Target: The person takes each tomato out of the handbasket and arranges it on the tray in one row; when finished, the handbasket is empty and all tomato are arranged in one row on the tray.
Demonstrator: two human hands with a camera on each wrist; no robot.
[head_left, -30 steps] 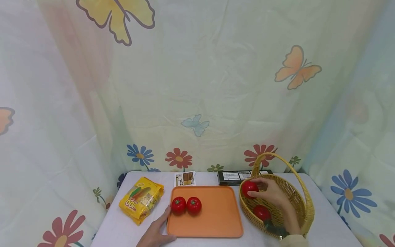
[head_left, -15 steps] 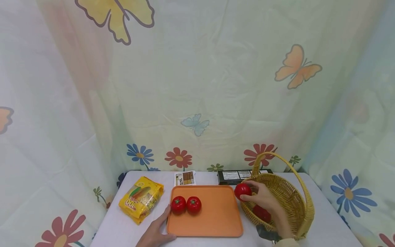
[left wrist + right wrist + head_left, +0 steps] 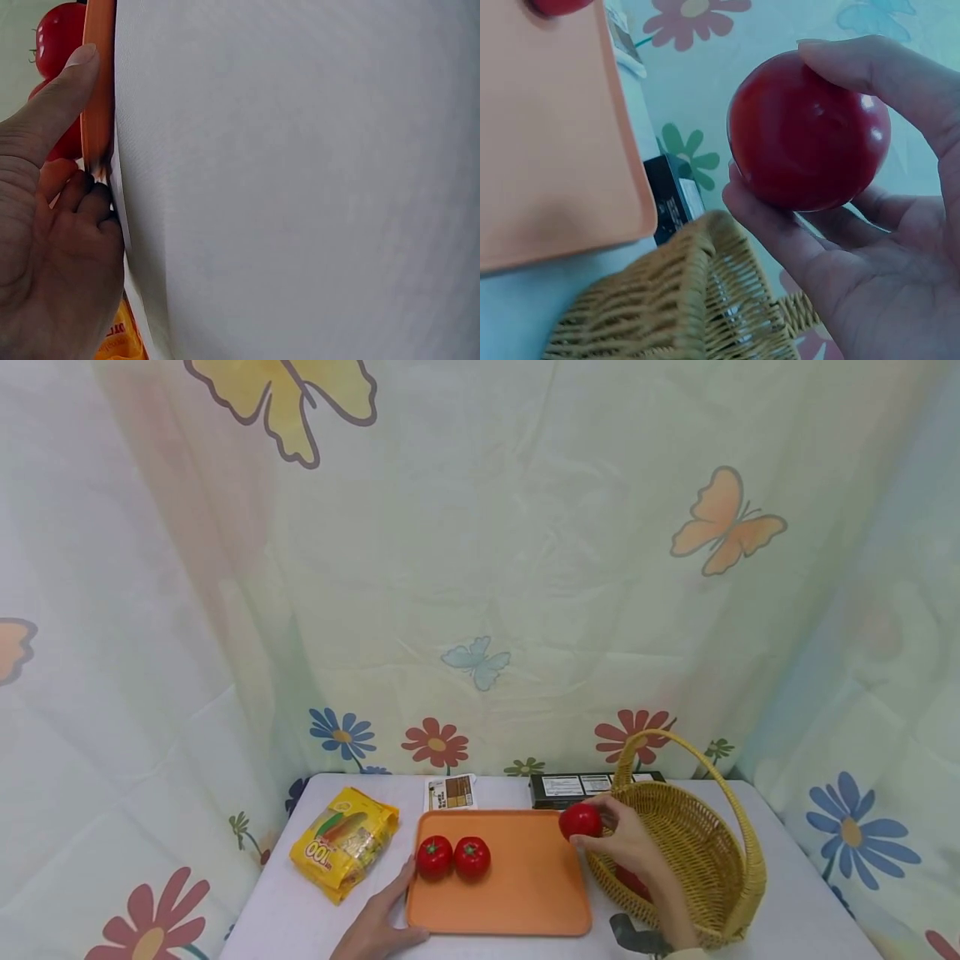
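My right hand (image 3: 626,838) holds a red tomato (image 3: 810,131) between thumb and fingers, above the right edge of the orange tray (image 3: 525,893). Its glossy, smooth end faces the right wrist view. Two more tomatoes with green tops, a left one (image 3: 434,858) and a right one (image 3: 472,859), sit side by side at the tray's left. My left hand (image 3: 381,917) grips the tray's near left corner, thumb on the front rim and fingers at the left side. In the wicker basket (image 3: 693,827), another red item (image 3: 632,882) is partly hidden behind my right forearm.
A yellow snack bag (image 3: 345,845) lies left of the tray. Behind the tray are a small white-and-brown packet (image 3: 450,793) and a long black box (image 3: 562,788). The basket's tall handle (image 3: 738,810) arches up on the right. A patterned curtain (image 3: 480,568) hangs behind the table.
My right hand has lifted the tomato out of the basket and carried it left over the rim to the tray's edge. My left hand and the tray have stayed put.
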